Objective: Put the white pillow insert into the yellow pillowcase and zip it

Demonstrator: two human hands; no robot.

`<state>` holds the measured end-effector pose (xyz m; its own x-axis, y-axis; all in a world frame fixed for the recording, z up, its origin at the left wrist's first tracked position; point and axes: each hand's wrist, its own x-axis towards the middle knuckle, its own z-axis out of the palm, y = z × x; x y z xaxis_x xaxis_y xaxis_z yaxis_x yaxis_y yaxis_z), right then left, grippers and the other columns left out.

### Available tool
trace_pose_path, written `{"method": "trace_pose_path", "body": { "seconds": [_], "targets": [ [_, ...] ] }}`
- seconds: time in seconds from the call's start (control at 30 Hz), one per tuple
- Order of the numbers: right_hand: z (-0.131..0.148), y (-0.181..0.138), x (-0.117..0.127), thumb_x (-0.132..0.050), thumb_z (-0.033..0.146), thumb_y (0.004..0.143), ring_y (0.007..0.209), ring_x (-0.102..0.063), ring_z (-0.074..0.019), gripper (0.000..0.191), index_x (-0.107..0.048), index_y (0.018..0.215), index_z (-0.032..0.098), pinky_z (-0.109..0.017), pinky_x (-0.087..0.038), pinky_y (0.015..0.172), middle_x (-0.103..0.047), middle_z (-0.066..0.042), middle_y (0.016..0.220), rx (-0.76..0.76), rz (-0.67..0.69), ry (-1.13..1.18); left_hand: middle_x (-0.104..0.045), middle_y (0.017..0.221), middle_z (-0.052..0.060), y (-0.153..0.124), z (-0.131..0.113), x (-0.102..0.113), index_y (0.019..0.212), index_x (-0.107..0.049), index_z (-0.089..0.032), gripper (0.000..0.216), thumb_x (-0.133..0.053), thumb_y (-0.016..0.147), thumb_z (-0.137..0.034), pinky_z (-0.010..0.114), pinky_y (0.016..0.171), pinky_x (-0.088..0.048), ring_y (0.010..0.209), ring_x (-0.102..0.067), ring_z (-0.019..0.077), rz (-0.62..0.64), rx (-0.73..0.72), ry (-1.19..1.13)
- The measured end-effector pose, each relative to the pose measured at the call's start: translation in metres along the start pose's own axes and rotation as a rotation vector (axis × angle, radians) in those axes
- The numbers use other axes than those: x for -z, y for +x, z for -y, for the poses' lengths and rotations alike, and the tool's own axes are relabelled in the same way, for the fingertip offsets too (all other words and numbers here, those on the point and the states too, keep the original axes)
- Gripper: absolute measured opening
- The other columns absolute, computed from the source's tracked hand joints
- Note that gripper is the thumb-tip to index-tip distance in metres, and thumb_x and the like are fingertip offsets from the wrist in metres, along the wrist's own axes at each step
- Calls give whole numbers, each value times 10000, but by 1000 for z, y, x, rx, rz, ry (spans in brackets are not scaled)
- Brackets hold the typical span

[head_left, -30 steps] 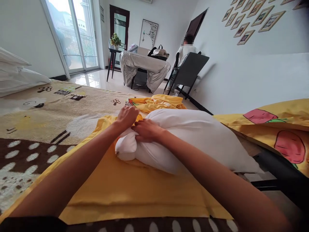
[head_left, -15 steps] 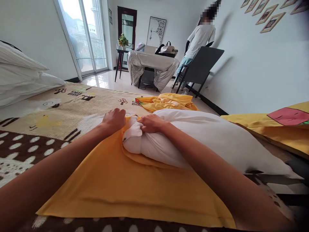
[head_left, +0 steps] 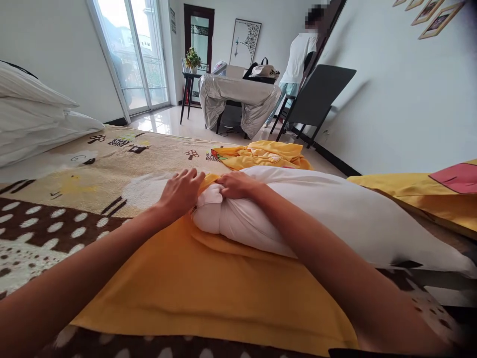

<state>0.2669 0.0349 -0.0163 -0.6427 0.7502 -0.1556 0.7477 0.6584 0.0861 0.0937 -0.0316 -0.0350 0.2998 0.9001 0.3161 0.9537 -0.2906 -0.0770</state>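
A yellow-orange pillowcase lies spread before me, with one end of a white pillow resting on and partly inside its folds. At the case's far edge, my left hand is closed on the yellow cloth, its fingers curled over and partly hidden. My right hand is closed on the near end of the pillow, fingertips touching the raised yellow edge. Its forearm crosses over the pillow. The pillow's narrow end is bunched between both hands.
A patterned blanket covers the bed. Crumpled yellow cloth lies beyond the pillow, more yellow fabric at right, white bedding at left. Farther off are a covered table, a dark chair and a person.
My left hand has moved slightly right, closer to my right hand, and its fingers look less tightly curled. The yellow edge between the hands is raised. The person has moved left.
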Motion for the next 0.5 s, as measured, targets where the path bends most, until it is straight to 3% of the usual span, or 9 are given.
{"method": "trace_pose_path", "body": {
  "seconds": [0.17, 0.23, 0.3, 0.4, 0.43, 0.5],
  "targets": [
    [-1, 0, 1, -468, 342, 829, 1022, -623, -269, 361, -660, 1108, 219, -323, -437, 775, -675, -110, 1152, -15, 12, 24, -503, 1295, 156, -44, 1, -33, 1413, -340, -166, 683, -465, 747, -80, 447, 834, -439, 1103, -508, 327, -14, 65, 36],
    [0, -2, 1, -466, 343, 830, 1019, -624, -264, 358, -661, 1105, 223, -320, -438, 776, -677, -104, 1149, -17, 5, 26, -453, 1360, 175, -58, -5, -44, 1452, -264, -155, 759, -466, 727, -55, 450, 852, -418, 1139, -486, 330, -96, 52, 52],
    [2, -4, 1, -469, 333, 827, 1019, -625, -254, 354, -661, 1106, 229, -313, -440, 781, -679, -94, 1151, -17, -2, 20, -448, 1362, 198, -69, -9, -47, 1436, -285, -122, 720, -464, 743, -47, 456, 878, -384, 1164, -467, 332, -257, 7, 89],
    [3, -6, 1, -473, 315, 824, 1040, -620, -247, 350, -660, 1107, 232, -307, -440, 802, -671, -86, 1180, -12, -12, 10, -561, 1202, 176, -76, -7, -41, 1263, -484, -113, 477, -476, 792, -38, 434, 893, -341, 1136, -479, 296, -530, -187, 117],
    [4, -6, 2, -475, 312, 822, 1044, -619, -248, 350, -660, 1107, 230, -308, -439, 805, -669, -87, 1185, -12, -14, 8, -602, 1113, 145, -77, -4, -38, 1144, -555, -129, 356, -477, 810, -33, 415, 889, -335, 1105, -497, 270, -578, -296, 112],
    [5, -6, 2, -481, 306, 816, 1039, -622, -252, 349, -663, 1103, 225, -309, -441, 801, -672, -93, 1178, -13, -17, 3, -640, 918, 78, -76, 2, -34, 865, -603, -158, 166, -484, 846, -44, 372, 874, -337, 992, -541, 213, -549, -551, 96]
  ]
}}
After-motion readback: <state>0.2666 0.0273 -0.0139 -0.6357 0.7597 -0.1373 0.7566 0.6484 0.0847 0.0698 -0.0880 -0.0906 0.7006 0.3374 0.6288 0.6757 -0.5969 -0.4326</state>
